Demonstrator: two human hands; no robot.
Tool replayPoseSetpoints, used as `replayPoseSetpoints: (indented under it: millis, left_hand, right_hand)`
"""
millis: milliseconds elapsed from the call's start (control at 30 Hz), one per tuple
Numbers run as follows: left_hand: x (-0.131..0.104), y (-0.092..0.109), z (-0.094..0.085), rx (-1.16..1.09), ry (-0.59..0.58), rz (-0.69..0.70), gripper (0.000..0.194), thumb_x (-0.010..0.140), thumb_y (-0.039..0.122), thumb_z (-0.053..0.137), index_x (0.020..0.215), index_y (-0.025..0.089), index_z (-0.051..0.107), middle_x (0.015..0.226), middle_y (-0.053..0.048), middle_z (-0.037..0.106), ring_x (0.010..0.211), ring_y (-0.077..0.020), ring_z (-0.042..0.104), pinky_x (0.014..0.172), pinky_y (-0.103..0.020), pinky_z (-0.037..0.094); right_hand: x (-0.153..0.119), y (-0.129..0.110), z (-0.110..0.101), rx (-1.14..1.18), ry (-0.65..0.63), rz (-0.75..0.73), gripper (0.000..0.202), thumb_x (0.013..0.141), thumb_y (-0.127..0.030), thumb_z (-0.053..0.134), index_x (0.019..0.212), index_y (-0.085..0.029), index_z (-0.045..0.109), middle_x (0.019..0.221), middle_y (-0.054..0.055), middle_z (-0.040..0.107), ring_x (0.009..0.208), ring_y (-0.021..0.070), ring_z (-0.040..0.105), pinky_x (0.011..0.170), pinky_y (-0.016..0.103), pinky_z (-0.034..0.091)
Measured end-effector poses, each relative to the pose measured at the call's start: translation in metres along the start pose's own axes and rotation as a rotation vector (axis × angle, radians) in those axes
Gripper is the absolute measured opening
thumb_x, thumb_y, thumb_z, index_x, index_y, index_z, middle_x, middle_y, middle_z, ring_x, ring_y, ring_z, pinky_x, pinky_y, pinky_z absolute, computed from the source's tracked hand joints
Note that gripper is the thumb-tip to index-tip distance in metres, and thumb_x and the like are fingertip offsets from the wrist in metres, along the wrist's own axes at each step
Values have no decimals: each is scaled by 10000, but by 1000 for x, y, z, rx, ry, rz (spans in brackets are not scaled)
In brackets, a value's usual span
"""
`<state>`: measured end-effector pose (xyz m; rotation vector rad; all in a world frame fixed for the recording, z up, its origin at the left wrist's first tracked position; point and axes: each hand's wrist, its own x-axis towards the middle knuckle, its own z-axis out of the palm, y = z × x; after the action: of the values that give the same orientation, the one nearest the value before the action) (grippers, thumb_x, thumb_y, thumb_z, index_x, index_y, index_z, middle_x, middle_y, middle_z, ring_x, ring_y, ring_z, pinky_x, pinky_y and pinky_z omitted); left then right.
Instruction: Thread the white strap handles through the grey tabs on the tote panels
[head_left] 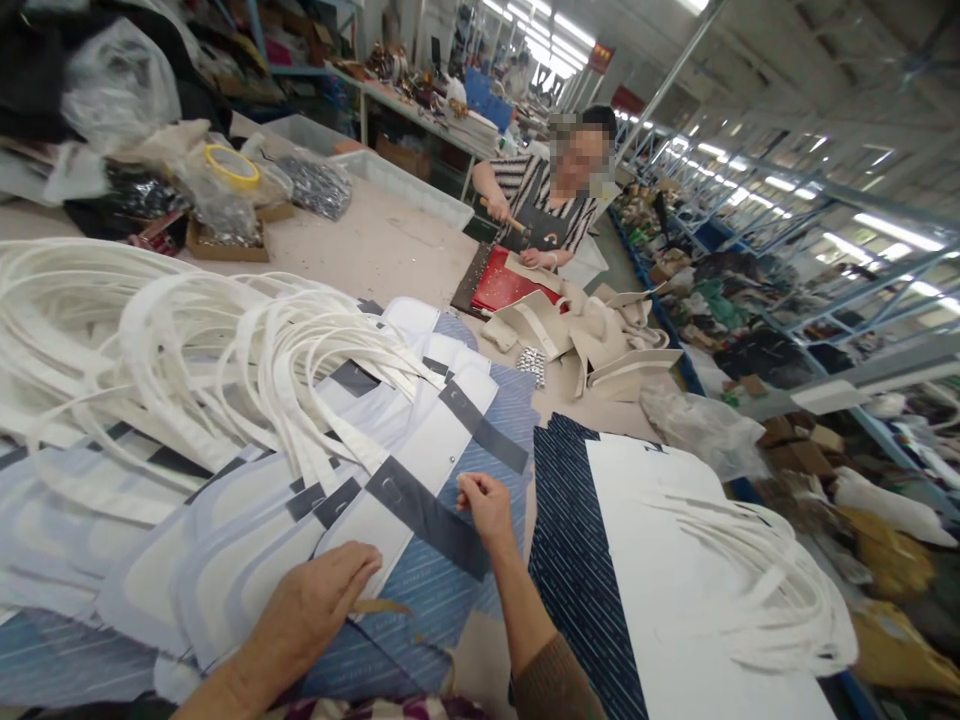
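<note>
My left hand (322, 592) lies over the lower edge of a white fabric panel (375, 530), its fingers stretched out and held together. My right hand (487, 508) is curled closed, thumb against the fingers, just above a dark grey strip (431, 515) that crosses the panel; whatever it may pinch is too small to tell. Beneath lies blue striped fabric (435, 590). A small round metal piece (452, 460) shows on the neighbouring white panel. White strap handles (292, 350) loop up from the overlapping panels on the left. A tan strap (382, 606) is beside my left hand.
Navy striped fabric (577, 540) and a white panel with strap handles (795, 600) lie at the right. Across the table, a co-worker (551, 190) holds a hammer (516, 224) over a red sheet (510, 283). Beige pieces (630, 365) and plastic bags (120, 80) surround the work.
</note>
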<state>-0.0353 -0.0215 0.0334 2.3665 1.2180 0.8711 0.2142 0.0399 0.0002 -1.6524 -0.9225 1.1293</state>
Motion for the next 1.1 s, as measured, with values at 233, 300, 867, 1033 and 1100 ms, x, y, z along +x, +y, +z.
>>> replayPoseSetpoints:
  millis: [233,300,867,1033,1100]
  left_hand:
    - [-14,-30,22,93,35,26,363,1032,301,369,836,224,665,749,-6,731,675,-151,705,630,-220,556]
    - [-13,-29,23,84,29,7,340,1025,286,383,842,227,663,730,-5,710,661,-144,689,623,-210,548]
    - [-9,-30,21,-7,0,-10,307,1010,265,409,834,230,658,690,5,676,642,-129,677,598,-183,529]
    - [-9,-28,17,-10,18,-3,344,1030,306,373,871,226,667,783,-2,739,702,-138,720,674,-202,573]
    - [-10,-25,15,-30,8,-13,347,1032,317,369,884,232,672,798,5,747,717,-136,728,687,-196,579]
  right_hand:
    - [36,13,18,-103,15,-31,303,739,-436,608,780,-144,675,569,-16,577,517,131,559,518,245,520]
    - [38,15,20,-152,5,-44,273,757,-417,591,781,-159,676,583,-16,586,537,137,572,537,245,527]
    - [67,8,-1,-358,9,154,341,689,-317,733,900,-174,505,463,-69,557,348,161,546,335,237,425]
    - [36,-9,25,-353,91,-65,132,825,-322,589,857,-194,580,721,3,662,674,154,655,642,263,548]
    - [15,-20,51,-389,11,-240,146,823,-317,618,911,-203,640,888,25,675,787,156,649,783,283,540]
